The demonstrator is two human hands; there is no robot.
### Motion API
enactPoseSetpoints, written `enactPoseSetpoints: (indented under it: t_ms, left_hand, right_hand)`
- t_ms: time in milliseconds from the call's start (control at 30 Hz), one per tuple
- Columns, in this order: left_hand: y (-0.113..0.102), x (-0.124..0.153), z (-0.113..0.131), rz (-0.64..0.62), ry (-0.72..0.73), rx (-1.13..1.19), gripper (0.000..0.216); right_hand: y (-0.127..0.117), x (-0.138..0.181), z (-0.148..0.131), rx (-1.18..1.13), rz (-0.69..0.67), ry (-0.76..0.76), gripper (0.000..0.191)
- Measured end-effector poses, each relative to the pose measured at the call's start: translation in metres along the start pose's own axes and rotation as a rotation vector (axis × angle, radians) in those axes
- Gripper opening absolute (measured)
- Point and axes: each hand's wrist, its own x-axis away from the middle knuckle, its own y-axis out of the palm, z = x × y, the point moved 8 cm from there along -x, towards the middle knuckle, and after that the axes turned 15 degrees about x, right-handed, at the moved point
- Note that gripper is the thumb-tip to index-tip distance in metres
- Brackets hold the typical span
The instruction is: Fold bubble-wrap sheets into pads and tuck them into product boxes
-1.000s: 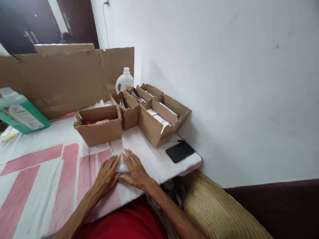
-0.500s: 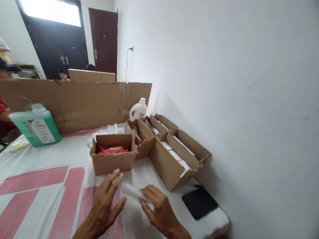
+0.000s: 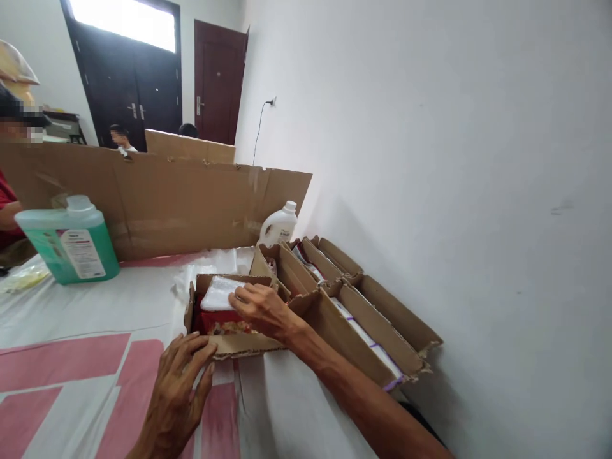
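My right hand (image 3: 261,309) reaches over the near cardboard box (image 3: 248,346) and grips a flat clear plastic bag (image 3: 220,293) by its right side. The bag is held over the box's back part, above red packets (image 3: 224,324) lying inside. At the box's front left corner, my left hand (image 3: 179,382) touches the rim with fingers stretched out and the thumb apart. The fingertips of my right hand are partly hidden against the plastic.
More cardboard boxes (image 3: 361,338) with white and purple packs stand at the right along the wall. A green liquid jug (image 3: 83,252) is at the left, and a white jug (image 3: 280,224) behind. A cardboard panel (image 3: 191,204) closes off the back; people sit beyond it.
My right hand has moved forward and left with the plastic, from the near table to over the box. My left hand has moved slightly left and down, to the box's corner.
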Motion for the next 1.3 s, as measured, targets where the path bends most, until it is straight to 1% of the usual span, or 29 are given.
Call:
enactPoseSetpoints:
  t_ms: [67, 133, 167, 267, 300, 367, 467, 533, 567, 600, 733, 800, 867, 900, 967, 1033, 1067, 1133, 1167, 1200, 1233, 1267, 1300]
  left_hand:
    - [0.000, 0.001, -0.002, 0.008, -0.020, 0.018, 0.037]
    - [0.000, 0.002, -0.004, 0.012, -0.023, 0.028, 0.036]
    - [0.000, 0.002, -0.004, 0.010, -0.021, 0.031, 0.035]
    - [0.001, 0.004, -0.006, -0.005, -0.020, 0.039, 0.036]
    - [0.001, 0.005, -0.006, -0.006, -0.026, 0.044, 0.037]
    - [0.000, 0.004, -0.007, -0.004, -0.042, 0.052, 0.038]
    - [-0.002, -0.002, -0.007, -0.003, -0.063, 0.061, 0.037]
    - [-0.003, -0.007, -0.005, -0.004, -0.068, 0.068, 0.037]
    - [-0.004, -0.009, -0.004, -0.005, -0.070, 0.072, 0.036]
    - [-0.004, -0.010, -0.004, -0.007, -0.070, 0.073, 0.036]
    - [-0.002, -0.012, -0.001, -0.024, -0.056, 0.067, 0.030]
    - [0.000, -0.012, 0.001, -0.029, -0.051, 0.059, 0.029]
    - [-0.002, -0.015, 0.004, -0.011, -0.074, 0.050, 0.032]
    - [-0.005, -0.016, 0.004, 0.008, -0.097, 0.050, 0.035]
    - [-0.014, -0.018, 0.004, 0.067, -0.163, 0.064, 0.041]
    - [-0.027, -0.015, -0.003, 0.153, -0.254, 0.076, 0.048]
    - [-0.034, -0.010, -0.011, 0.204, -0.322, 0.088, 0.054]
    - [-0.041, 0.006, -0.038, 0.296, -0.520, 0.164, 0.069]
    - [-0.038, 0.018, -0.054, 0.317, -0.638, 0.234, 0.074]
    - [-0.031, 0.029, -0.071, 0.321, -0.755, 0.323, 0.076]
    - [-0.019, 0.040, -0.086, 0.315, -0.860, 0.421, 0.076]
    - [-0.005, 0.050, -0.099, 0.302, -0.946, 0.512, 0.075]
    - [0.010, 0.057, -0.108, 0.286, -1.007, 0.590, 0.075]
  right_hand:
    - [0.015, -0.007, -0.011, -0.021, -0.106, -0.062, 0.010]
    - [0.023, -0.006, -0.016, -0.083, -0.173, -0.065, 0.005]
    - [0.026, -0.004, -0.015, -0.121, -0.190, -0.045, 0.010]
    - [0.028, 0.004, -0.004, -0.246, -0.218, 0.044, 0.035]
    - [0.027, 0.006, 0.000, -0.292, -0.226, 0.072, 0.040]
    - [0.025, 0.005, 0.010, -0.364, -0.213, 0.145, 0.041]
    - [0.019, -0.003, 0.019, -0.382, -0.119, 0.249, 0.029]
    - [0.017, -0.009, 0.014, -0.381, -0.062, 0.239, 0.025]
    - [0.020, -0.012, 0.008, -0.383, -0.065, 0.216, 0.027]
    - [0.024, -0.014, 0.003, -0.386, -0.094, 0.193, 0.030]
    - [0.049, -0.013, -0.013, -0.413, -0.309, 0.149, 0.044]
    - [0.053, -0.012, -0.014, -0.425, -0.340, 0.140, 0.050]
    - [0.050, -0.012, -0.012, -0.463, -0.330, 0.123, 0.052]
    - [0.045, -0.011, -0.010, -0.501, -0.302, 0.124, 0.051]
    - [0.026, -0.005, 0.000, -0.605, -0.175, 0.170, 0.047]
    - [0.001, 0.012, 0.018, -0.722, 0.028, 0.294, 0.034]
    - [-0.011, 0.027, 0.028, -0.769, 0.137, 0.390, 0.028]
    - [-0.024, 0.069, 0.046, -0.822, 0.338, 0.658, 0.024]
    - [-0.022, 0.095, 0.052, -0.824, 0.422, 0.834, 0.026]
    - [-0.014, 0.122, 0.053, -0.816, 0.485, 1.024, 0.032]
    - [-0.001, 0.148, 0.049, -0.814, 0.523, 1.214, 0.038]
    - [0.018, 0.170, 0.040, -0.831, 0.531, 1.374, 0.046]
    - [0.041, 0.182, 0.027, -0.880, 0.502, 1.472, 0.052]
